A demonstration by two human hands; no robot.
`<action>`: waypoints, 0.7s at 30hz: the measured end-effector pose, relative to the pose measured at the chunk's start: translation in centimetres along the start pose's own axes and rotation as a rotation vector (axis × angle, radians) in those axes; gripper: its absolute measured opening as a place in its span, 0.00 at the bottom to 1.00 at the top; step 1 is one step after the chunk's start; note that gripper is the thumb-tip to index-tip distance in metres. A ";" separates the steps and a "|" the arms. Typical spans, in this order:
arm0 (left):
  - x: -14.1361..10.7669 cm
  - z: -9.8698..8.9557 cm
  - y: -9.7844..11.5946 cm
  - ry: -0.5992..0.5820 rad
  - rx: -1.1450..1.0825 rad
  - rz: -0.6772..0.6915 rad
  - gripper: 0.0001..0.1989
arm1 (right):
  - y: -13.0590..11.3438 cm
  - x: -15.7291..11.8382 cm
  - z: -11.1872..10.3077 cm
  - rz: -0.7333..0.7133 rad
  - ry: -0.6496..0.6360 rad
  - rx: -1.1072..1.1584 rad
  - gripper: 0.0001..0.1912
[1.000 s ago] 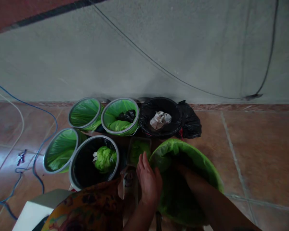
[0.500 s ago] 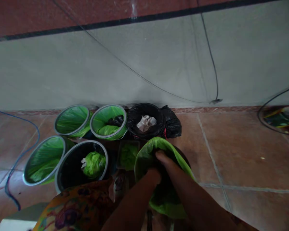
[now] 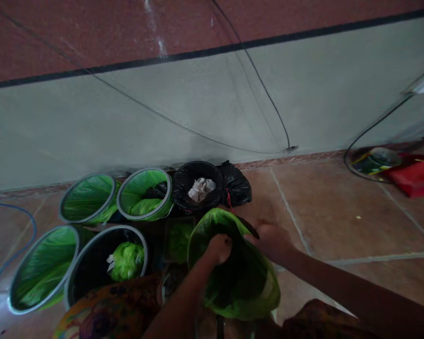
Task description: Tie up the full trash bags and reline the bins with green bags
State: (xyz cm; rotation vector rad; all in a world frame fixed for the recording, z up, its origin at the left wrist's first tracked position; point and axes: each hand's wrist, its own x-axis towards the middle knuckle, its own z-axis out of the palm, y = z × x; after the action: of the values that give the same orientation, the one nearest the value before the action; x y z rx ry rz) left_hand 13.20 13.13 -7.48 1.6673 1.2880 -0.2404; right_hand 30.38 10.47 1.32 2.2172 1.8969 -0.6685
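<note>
In front of me a green plastic bag (image 3: 233, 301) is spread wide, its mouth facing up and its dark inside showing. It lines a bin whose dark rim (image 3: 248, 225) shows a little at the back right. Inside the bag's mouth, my left hand (image 3: 219, 248) is curled closed; what its fingers hold, if anything, is hidden. At the right edge of the bag, my right hand (image 3: 271, 241) grips the rim with its thumb toward the opening. Part of the bin is hidden by the bag.
Left of it stand several bins lined with green bags (image 3: 88, 197), a dark bin (image 3: 69, 287) holding a green bundle (image 3: 127, 261), and a black-lined bin (image 3: 180, 183) with crumpled paper (image 3: 201, 189). A green-lined small container (image 3: 178, 240) sits between. A red item (image 3: 415, 174) lies right, near a cable.
My right hand has come out of the bag's inside to its right edge. My left hand has shifted slightly up and stays within the mouth. The view has turned to the right.
</note>
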 end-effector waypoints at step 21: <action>-0.9 -3.7 2.1 0.568 0.301 0.170 0.25 | 6.3 3.4 7.0 0.176 -0.369 0.847 0.10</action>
State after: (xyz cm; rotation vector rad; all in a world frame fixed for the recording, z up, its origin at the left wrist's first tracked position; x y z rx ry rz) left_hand 13.16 15.49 -3.83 2.1902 1.5622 0.1669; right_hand 35.19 9.60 -7.44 2.3677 1.3360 -1.9586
